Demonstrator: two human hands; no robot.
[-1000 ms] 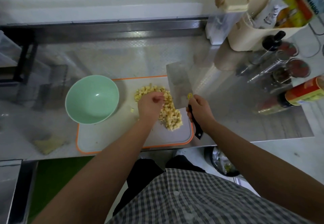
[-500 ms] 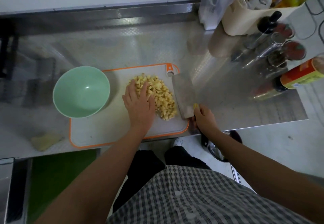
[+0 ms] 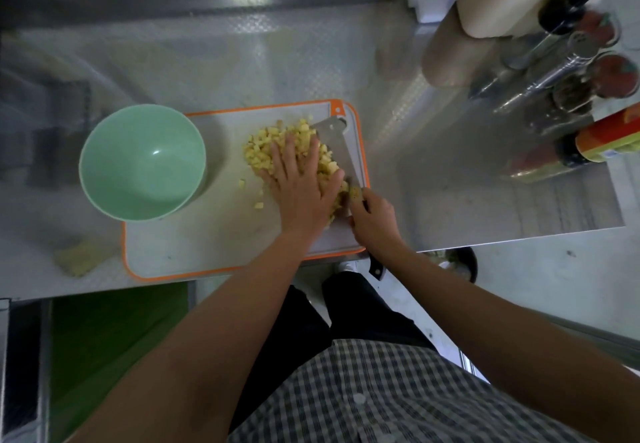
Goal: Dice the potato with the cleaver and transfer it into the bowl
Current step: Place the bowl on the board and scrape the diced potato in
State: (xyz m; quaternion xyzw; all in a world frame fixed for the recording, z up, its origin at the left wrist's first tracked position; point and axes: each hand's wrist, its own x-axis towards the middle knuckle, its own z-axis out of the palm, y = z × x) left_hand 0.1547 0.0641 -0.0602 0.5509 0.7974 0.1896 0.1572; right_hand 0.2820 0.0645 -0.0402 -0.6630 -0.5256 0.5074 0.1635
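Note:
A heap of yellow diced potato (image 3: 263, 146) lies on the white, orange-rimmed cutting board (image 3: 194, 245). My left hand (image 3: 301, 186) rests flat on the heap, fingers spread, pressing the dice toward the cleaver (image 3: 337, 141). The cleaver blade lies low on the board against the right side of the heap. My right hand (image 3: 375, 222) is closed around its black handle, whose end sticks out past the counter edge. The empty mint-green bowl (image 3: 142, 162) stands at the board's left end. A few loose dice (image 3: 258, 205) lie between bowl and heap.
Bottles and spice jars (image 3: 571, 96) crowd the back right of the steel counter, beside a beige container (image 3: 502, 9). A yellowish scrap or sponge (image 3: 81, 259) lies at the front left. The counter's front edge runs just below the board.
My left hand has slid right and flattened over the heap. The cleaver blade has come in against the heap's right side, and the dice are bunched between hand and blade.

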